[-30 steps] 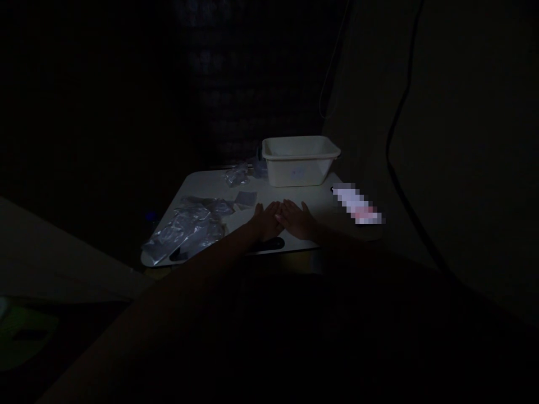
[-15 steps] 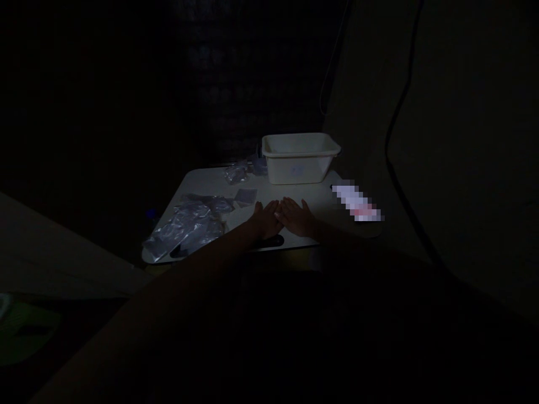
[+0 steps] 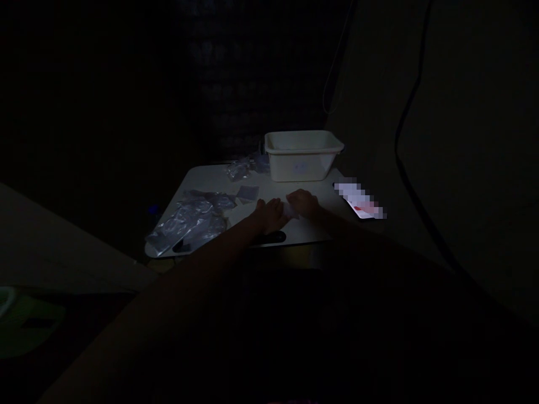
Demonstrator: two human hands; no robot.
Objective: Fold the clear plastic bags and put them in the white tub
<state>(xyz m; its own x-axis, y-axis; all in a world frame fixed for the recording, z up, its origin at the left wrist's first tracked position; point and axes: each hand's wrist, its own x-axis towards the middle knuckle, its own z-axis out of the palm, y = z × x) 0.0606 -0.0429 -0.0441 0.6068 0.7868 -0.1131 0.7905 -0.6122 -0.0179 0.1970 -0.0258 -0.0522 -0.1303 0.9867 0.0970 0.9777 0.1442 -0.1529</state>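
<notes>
The scene is very dark. Over the front of a small white table [image 3: 210,177], my left hand [image 3: 270,216] and my right hand [image 3: 305,203] are close together. A small pale, thin piece [image 3: 290,211], perhaps a plastic packet, shows between them. My right fingers are curled round its right side, and my left fingers are bent on its left edge. Left of my left hand lies a pale flat sheet [image 3: 238,213]. Beyond that is a small square packet [image 3: 248,193]. Crumpled clear plastic bags [image 3: 187,221] cover the table's left front.
A white plastic tub [image 3: 301,166] stands at the back, beside a smaller clear bag [image 3: 238,169]. On the right lies a lit phone [image 3: 360,201], its screen blurred out. A dark cable [image 3: 398,151] hangs along the right wall. Something green [image 3: 31,325] is low at left.
My hands were flat with fingertips together. Now the right hand has curled and drawn slightly right, and the pale piece shows between them. The view has shifted a little.
</notes>
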